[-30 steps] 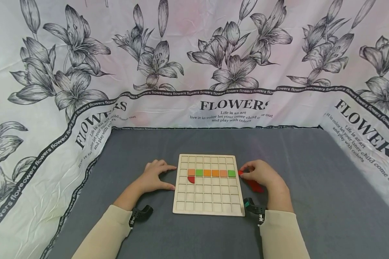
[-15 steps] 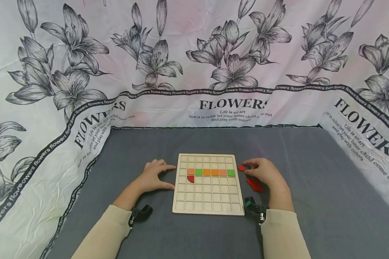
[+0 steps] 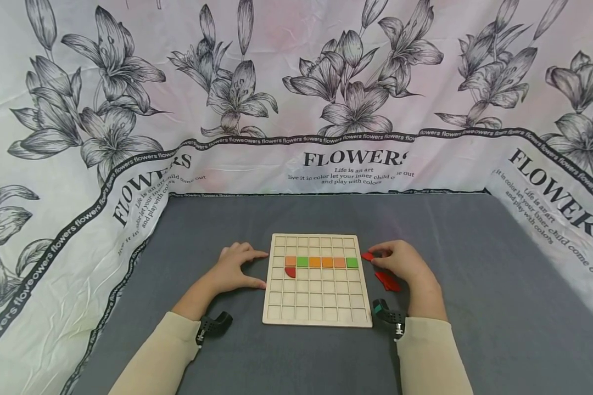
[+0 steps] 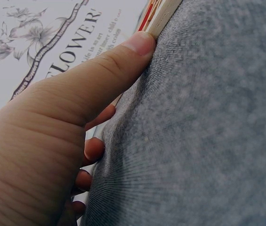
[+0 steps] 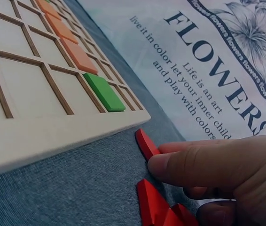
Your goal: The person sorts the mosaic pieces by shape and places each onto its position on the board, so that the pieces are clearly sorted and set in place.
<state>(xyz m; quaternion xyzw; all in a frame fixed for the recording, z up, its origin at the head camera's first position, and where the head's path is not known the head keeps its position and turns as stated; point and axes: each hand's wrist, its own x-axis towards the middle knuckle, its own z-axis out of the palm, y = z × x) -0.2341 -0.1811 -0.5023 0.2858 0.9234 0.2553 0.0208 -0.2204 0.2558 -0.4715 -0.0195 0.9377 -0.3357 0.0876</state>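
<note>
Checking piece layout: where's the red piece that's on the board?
In the head view, the red piece sits on the left side of the wooden board, in the cell directly below the leftmost salmon tile.

In the head view we look forward and down from above the forearms, far enough back to take in both the left hand [image 3: 232,270] and right hand [image 3: 402,259], the whole grid board [image 3: 316,300] and the printed cloth [image 3: 286,66] beyond. In the left wrist view we look from very close, along the thumb to the board's edge, the scene tilted. In the right wrist view we look low and near, past the board's corner toward the cloth; it shares the red pieces [image 3: 387,281] with the head view.
</note>
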